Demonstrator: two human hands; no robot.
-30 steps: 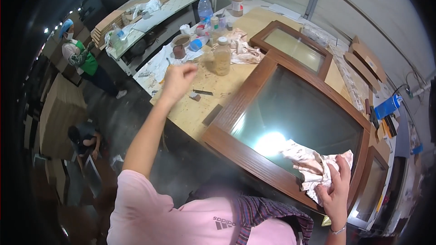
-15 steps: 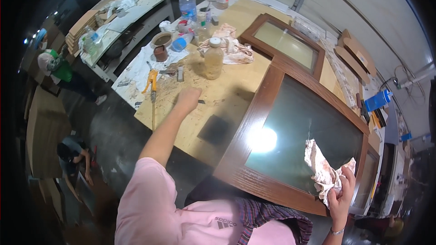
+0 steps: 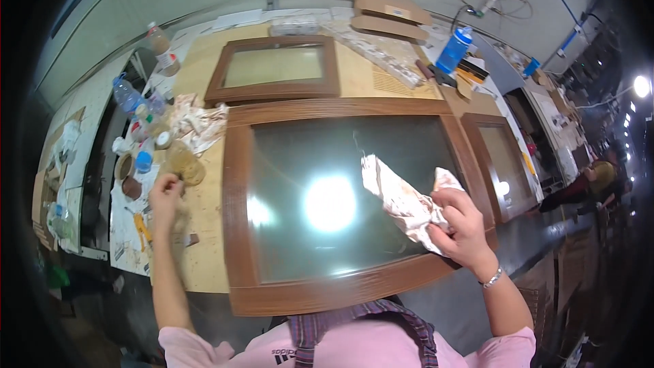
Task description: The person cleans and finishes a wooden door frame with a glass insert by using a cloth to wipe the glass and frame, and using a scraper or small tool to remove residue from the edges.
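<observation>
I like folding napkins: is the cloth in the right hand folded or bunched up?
Bunched up. The right hand grips the cloth in creases, with loose ends sticking out.

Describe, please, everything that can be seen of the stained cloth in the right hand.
The cloth is pale, blotched with reddish-brown stains, and looks like thin, soft fabric. It is crumpled: the right hand bunches it, a short flap sticks up above the grip, and a longer tail points up and left over the dark glass pane. Whether it touches the glass is unclear.
</observation>
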